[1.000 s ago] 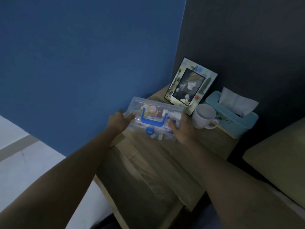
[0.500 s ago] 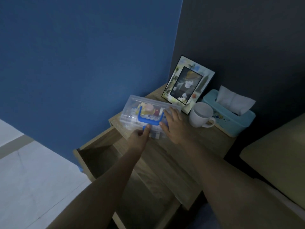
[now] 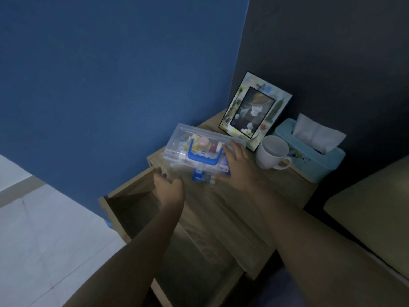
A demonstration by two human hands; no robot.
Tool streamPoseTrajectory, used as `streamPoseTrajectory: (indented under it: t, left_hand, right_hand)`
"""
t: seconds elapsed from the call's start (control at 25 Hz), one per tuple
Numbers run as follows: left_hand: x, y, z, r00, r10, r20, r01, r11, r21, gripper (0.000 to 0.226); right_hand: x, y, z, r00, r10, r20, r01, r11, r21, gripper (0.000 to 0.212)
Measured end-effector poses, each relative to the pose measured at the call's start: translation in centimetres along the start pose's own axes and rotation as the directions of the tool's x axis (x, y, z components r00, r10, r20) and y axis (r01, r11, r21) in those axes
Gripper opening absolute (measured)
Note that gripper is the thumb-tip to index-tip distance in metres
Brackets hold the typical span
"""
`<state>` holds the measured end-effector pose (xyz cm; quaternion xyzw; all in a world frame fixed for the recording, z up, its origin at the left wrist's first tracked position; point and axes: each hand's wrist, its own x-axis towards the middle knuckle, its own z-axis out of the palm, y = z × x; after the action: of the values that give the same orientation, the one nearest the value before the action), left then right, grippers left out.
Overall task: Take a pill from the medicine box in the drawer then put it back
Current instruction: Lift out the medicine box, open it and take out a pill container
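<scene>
We see the clear medicine box [image 3: 200, 149], full of small packets, on the table [image 3: 254, 196] left of the mug [image 3: 273, 155], our right hand [image 3: 236, 168] flat on it, our left hand [image 3: 169, 188] half-open and empty above the open drawer [image 3: 132, 204].

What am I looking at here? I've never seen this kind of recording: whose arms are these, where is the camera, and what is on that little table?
There is no machine: a person wears a camera on the head, looking forward and down, so the two bare arms are their own. The bedside table stands in a room corner with its drawer pulled open. On top lies a clear plastic medicine box with a blue handle, its lid shut. The right hand rests on the box's right end, steadying it. The left hand is open near the box's front left corner, holding nothing. Behind stand a picture frame, a white mug and a teal tissue box. No pill is out yet.
</scene>
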<state>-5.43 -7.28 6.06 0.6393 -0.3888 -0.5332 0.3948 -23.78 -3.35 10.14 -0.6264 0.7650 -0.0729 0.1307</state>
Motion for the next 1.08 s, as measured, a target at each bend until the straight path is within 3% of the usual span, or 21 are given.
streamPoseTrajectory:
  t: [0.08, 0.2, 0.36, 0.44, 0.56, 0.68, 0.92, 1.08]
  left_hand:
    - [0.8, 0.7, 0.0, 0.995, 0.035, 0.096, -0.039, 0.998, 0.045, 0.077]
    - [1.3, 1.5, -0.3, 0.985, 0.028, 0.172, -0.037, 0.998, 0.050, 0.074]
    - [1.3, 2.1, -0.6, 0.985, 0.034, 0.167, -0.049, 0.995, 0.085, 0.074]
    - [1.5, 2.6, -0.7, 0.985, 0.063, 0.160, -0.093, 0.978, 0.188, 0.075]
    - [2.3, 3.4, -0.6, 0.976, 0.120, 0.179, -0.179, 0.914, 0.365, 0.072]
    - [3.0, 3.9, -0.8, 0.969, 0.129, 0.209, -0.203, 0.897, 0.392, 0.068]
    - [4.0, 3.9, -1.1, 0.961, 0.150, 0.230, -0.243, 0.855, 0.457, 0.063]
    - [4.2, 3.5, -1.4, 0.957, 0.164, 0.238, -0.262, 0.843, 0.470, 0.065]
  right_hand:
    - [0.2, 0.2, -0.4, 1.000, -0.009, 0.023, 0.010, 0.999, -0.053, 0.092]
    - [0.2, 0.0, -1.1, 0.999, -0.035, 0.034, 0.040, 0.987, -0.153, 0.084]
    - [0.1, 0.5, -3.7, 0.977, -0.146, -0.158, 0.120, 0.979, -0.163, 0.060]
    - [0.9, 0.9, -5.9, 0.945, -0.182, -0.271, 0.152, 0.980, -0.125, 0.043]
    - [3.7, 1.4, -9.0, 0.902, -0.212, -0.376, 0.140, 0.968, -0.209, 0.029]
    - [6.3, 1.8, -10.9, 0.906, -0.158, -0.393, 0.029, 0.949, -0.314, 0.031]
    - [8.8, 3.3, -10.8, 0.983, -0.008, -0.186, -0.047, 0.956, -0.291, 0.054]
    - [9.5, 2.7, -9.7, 0.969, -0.104, -0.224, 0.029, 0.949, -0.315, 0.053]
